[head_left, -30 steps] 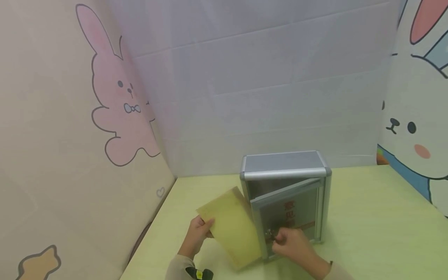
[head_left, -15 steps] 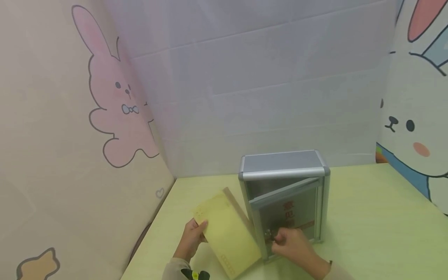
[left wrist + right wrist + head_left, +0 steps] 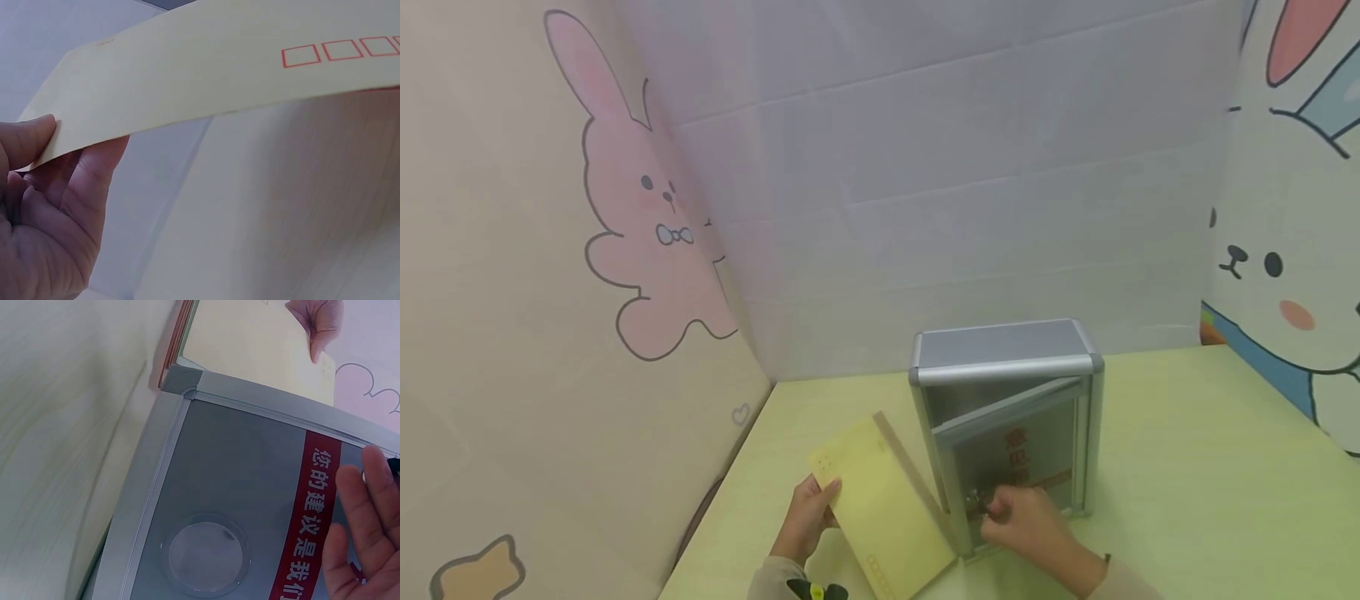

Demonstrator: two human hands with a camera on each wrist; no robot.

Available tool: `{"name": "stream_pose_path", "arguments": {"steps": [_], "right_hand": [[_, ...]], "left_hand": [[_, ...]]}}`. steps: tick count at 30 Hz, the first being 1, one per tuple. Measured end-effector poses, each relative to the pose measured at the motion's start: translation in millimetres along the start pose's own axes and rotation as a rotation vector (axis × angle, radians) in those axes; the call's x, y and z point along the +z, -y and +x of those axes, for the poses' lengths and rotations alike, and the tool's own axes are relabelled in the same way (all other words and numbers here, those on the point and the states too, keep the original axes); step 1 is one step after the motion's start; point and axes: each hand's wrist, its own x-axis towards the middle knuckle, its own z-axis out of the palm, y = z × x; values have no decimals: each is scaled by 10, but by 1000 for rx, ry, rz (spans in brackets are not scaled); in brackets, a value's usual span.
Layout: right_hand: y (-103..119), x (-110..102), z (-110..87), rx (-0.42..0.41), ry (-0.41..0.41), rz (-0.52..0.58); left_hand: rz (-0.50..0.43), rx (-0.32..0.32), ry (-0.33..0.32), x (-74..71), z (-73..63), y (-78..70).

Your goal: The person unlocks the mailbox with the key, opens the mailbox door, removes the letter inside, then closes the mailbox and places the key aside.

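My left hand (image 3: 808, 512) pinches a pale yellow envelope (image 3: 883, 508) at its upper left edge, thumb on the face and fingers behind. Red postcode squares are printed near its lower end, seen large in the left wrist view. A brown strip (image 3: 913, 471) shows along its far edge, and layered edges (image 3: 178, 344) lie behind it in the right wrist view. The envelope is tilted, its lower right corner at the door of a silver suggestion box. My right hand (image 3: 1030, 529) pinches a small key at the lock (image 3: 973, 500) of the door (image 3: 1052, 442), which stands ajar.
The grey-topped box (image 3: 1007, 346) stands on a pale yellow table (image 3: 1187, 467) near the back wall. Its door carries a red band with white characters (image 3: 306, 512) and a round clear disc (image 3: 206, 556). Rabbit-printed cloth (image 3: 647, 225) encloses the table's left side.
The envelope has turned in my left hand, bringing its printed face and the brown strip into view. My left hand has shifted slightly left and down. My right hand stays at the lock.
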Motion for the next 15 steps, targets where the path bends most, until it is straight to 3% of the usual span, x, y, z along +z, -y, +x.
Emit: {"name": "stream_pose_path", "arguments": {"steps": [5,15], "right_hand": [[-6,1,7,-12,-8,12],[23,-19,8,65,40,-5]], "left_hand": [[-4,-10,0,-9,12,35],[13,-49,4,-9,22,84]]}}
